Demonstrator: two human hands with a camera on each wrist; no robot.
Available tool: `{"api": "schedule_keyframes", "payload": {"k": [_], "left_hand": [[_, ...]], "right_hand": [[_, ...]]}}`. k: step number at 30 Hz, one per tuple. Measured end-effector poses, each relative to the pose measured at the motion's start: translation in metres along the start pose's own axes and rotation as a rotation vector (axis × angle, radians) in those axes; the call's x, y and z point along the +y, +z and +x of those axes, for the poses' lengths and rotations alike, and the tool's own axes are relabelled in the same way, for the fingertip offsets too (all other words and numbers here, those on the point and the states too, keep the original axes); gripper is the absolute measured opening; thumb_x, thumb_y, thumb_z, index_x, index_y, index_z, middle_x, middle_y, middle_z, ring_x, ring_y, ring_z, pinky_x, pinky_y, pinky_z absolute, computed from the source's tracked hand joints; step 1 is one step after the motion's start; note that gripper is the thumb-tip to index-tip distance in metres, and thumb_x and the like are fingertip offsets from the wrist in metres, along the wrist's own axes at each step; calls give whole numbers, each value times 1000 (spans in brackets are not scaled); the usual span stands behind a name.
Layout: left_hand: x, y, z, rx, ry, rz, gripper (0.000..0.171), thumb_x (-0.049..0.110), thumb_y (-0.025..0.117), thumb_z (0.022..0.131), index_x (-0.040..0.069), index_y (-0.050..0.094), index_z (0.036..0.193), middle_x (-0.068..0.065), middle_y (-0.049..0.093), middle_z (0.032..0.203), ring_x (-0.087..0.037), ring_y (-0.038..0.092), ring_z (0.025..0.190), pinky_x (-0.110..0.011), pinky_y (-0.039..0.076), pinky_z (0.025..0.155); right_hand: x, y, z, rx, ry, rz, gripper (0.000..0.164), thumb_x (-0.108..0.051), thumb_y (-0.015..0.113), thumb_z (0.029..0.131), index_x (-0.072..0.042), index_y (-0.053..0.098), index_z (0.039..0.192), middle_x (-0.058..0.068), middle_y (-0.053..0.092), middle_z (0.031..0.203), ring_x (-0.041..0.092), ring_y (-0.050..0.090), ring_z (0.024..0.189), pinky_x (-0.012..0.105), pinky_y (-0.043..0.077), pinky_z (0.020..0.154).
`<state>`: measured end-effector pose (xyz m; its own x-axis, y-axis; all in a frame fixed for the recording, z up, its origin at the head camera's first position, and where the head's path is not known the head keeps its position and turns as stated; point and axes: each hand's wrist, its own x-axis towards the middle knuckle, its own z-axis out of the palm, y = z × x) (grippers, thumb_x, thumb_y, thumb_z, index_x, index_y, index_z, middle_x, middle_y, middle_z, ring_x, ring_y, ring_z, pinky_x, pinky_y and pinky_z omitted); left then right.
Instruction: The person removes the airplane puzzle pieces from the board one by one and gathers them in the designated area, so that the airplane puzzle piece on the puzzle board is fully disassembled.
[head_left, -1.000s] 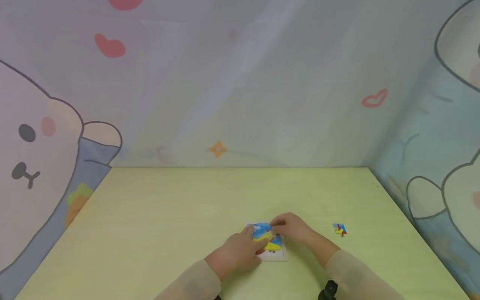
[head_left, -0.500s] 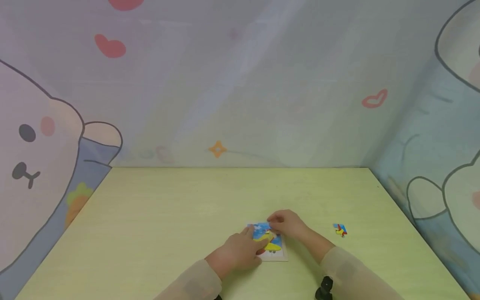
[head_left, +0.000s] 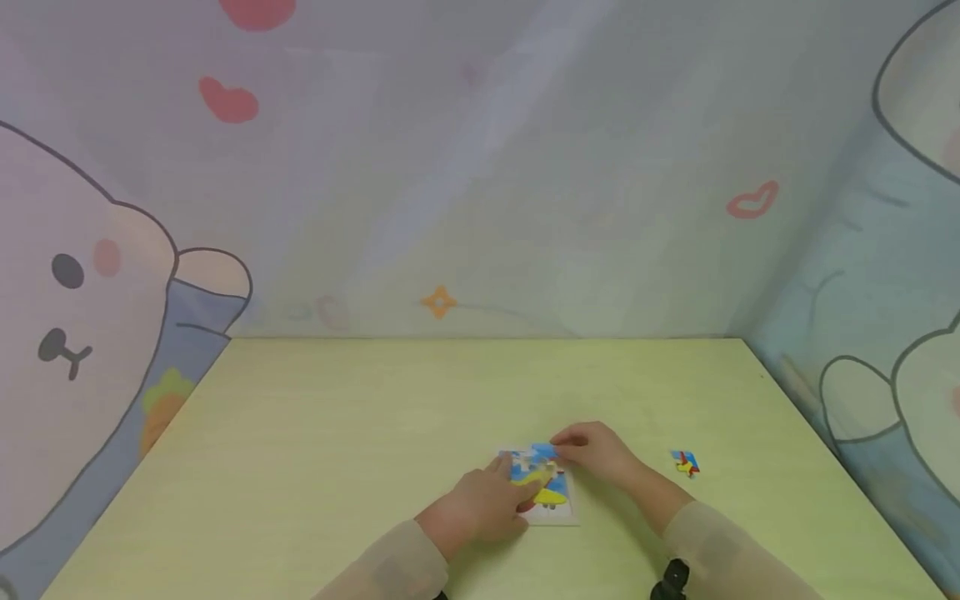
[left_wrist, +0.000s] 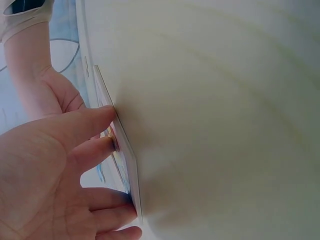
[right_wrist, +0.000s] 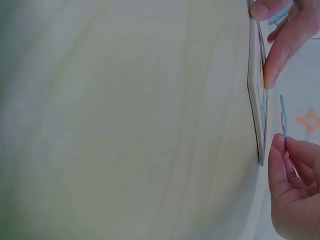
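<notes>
A small jigsaw puzzle board [head_left: 564,515] with a blue and yellow picture lies on the table. My left hand [head_left: 483,504] rests on its left part, fingers rather straight, the thumb at the near edge in the left wrist view. Between thumb and fingertips, my right hand [head_left: 596,452] pinches a thin blue puzzle piece [right_wrist: 283,114]. The right wrist view has this piece on edge, raised off the board's face and apart from it. A pale gap shows in the picture near the right fingers. The left hand covers part of the board.
To the right of the board lies another puzzle piece [head_left: 686,463], blue, red and yellow. The pale yellow-green table [head_left: 337,433] ends at a cloth backdrop [head_left: 570,208] with cartoon prints behind and at both sides.
The right hand has drawn the blue piece up from the board's upper right, baring a pale gap. The left hand stays on the board. The head view has shifted slightly.
</notes>
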<state>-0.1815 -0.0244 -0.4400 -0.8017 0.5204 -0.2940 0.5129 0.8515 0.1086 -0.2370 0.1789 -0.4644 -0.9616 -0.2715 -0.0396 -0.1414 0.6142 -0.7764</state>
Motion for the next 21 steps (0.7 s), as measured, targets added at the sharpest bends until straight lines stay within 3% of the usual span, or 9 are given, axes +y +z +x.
{"api": "schedule_keyframes", "payload": {"k": [14,21], "left_hand": [[3,-1,-2,9,-13,9,52,40,58,88,40,44,138,-17,32,146,-29,30,134,-43,43,91],[5,-3,-2,8,-15,8,53,39,59,87,40,44,138,-17,33,146,-29,31,134,-42,43,90]], "right_hand": [[16,-24,-13,-7,18,58,14,-9,63,88,-3,70,99,7,66,100,20,58,91,32,51,76],[28,-41,-23,-29,-5,147,18,-5,62,88,6,66,102,15,66,100,23,63,89,30,53,73]]}}
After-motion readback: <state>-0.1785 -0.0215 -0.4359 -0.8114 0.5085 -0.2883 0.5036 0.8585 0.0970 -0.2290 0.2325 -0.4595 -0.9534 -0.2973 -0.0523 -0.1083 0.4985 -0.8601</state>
